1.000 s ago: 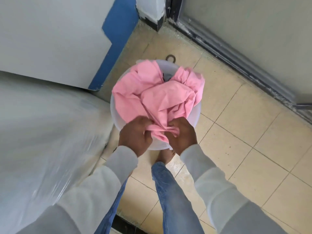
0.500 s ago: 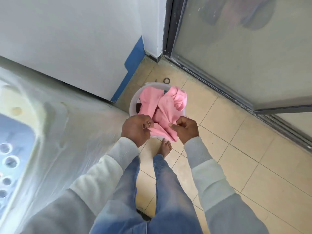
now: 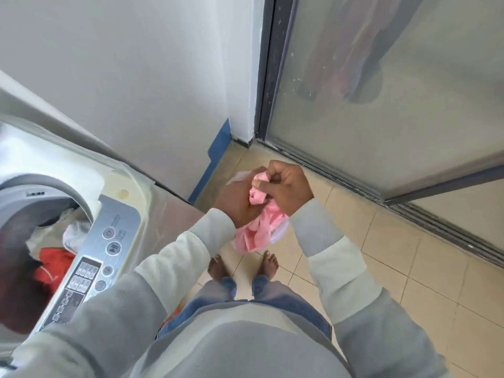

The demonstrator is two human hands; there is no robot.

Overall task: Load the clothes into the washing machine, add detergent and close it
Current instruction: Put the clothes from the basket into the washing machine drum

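Observation:
A pink cloth point(image 3: 255, 230) hangs bunched between both hands in front of my chest. My left hand point(image 3: 238, 199) grips it from the left and my right hand point(image 3: 287, 185) pinches its top from the right. Below and behind the hands, only slivers of the white bucket point(image 3: 279, 232) show. The top-loading washing machine point(image 3: 114, 236) stands at the left with its drum open. Inside the drum lie a red garment point(image 3: 53, 264) and white clothes point(image 3: 72, 233).
The machine's grey control panel point(image 3: 90, 271) faces me, with plastic film over the machine's top. A white wall with a blue patch point(image 3: 215, 156) is behind. A frosted sliding door point(image 3: 381, 105) runs along the right. My bare feet point(image 3: 268, 264) stand on beige tiles.
Both hands have lifted the pink cloth up out of the bucket, and I have straightened up. The view has risen, so the open drum of the washing machine now shows at the left.

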